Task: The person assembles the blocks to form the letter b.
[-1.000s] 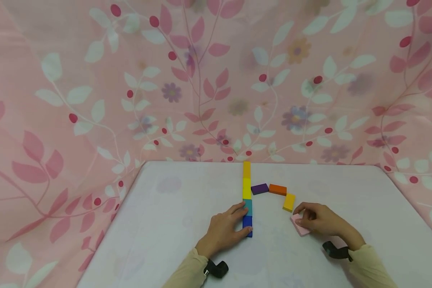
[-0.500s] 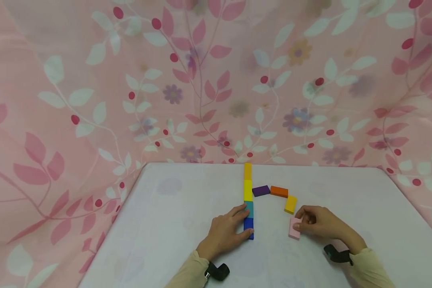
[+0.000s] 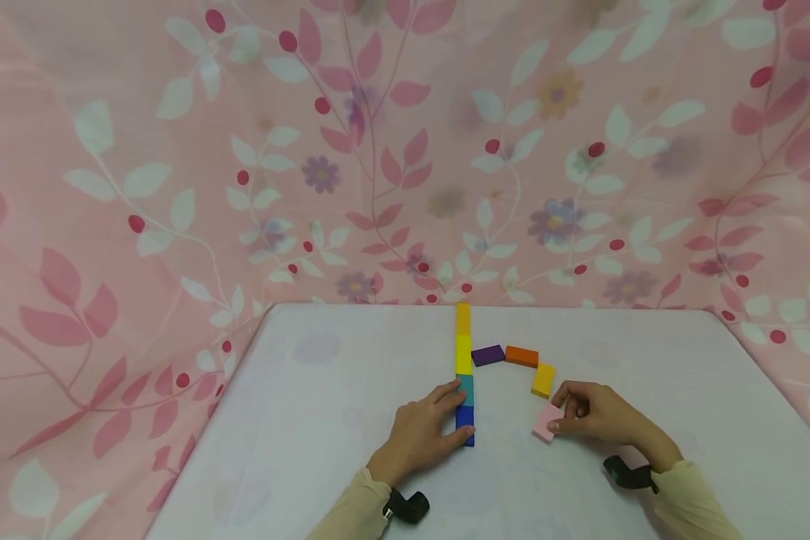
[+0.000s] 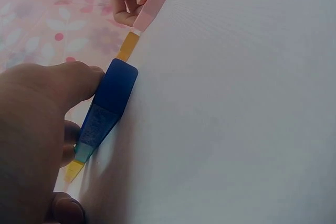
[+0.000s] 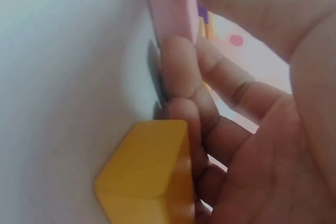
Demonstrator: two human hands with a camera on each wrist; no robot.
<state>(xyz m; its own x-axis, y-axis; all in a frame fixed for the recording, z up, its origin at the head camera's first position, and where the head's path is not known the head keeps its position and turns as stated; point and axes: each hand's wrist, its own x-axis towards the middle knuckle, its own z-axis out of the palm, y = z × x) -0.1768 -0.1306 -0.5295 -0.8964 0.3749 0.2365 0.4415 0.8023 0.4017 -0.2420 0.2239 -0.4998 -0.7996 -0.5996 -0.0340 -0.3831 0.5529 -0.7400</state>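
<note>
My right hand (image 3: pixel 604 411) pinches a pink block (image 3: pixel 547 423) between thumb and fingers, close to the table. The right wrist view shows the pink block (image 5: pixel 170 6) at the top, with the thumb over it. An amber block (image 5: pixel 149 166) sits beside the curled fingers there; the hand hides it in the head view. My left hand (image 3: pixel 421 429) rests along a straight row, its thumb on the dark blue block (image 3: pixel 465 426) and fingertips on the teal block (image 3: pixel 468 390). From the left wrist view, thumb and fingers touch the same side of the row.
Beyond the teal block, the row continues with a yellow block (image 3: pixel 463 354) and an amber-yellow block (image 3: pixel 463 319). A purple block (image 3: pixel 488 355), an orange block (image 3: pixel 522 356) and a golden-yellow block (image 3: pixel 543 380) curve right from it. Floral cloth (image 3: pixel 378 150) hangs behind the white table (image 3: pixel 310 420).
The pink block has turned in my right hand's fingers and shifted left, its near end now pointing toward the row. My left hand has stayed on the row.
</note>
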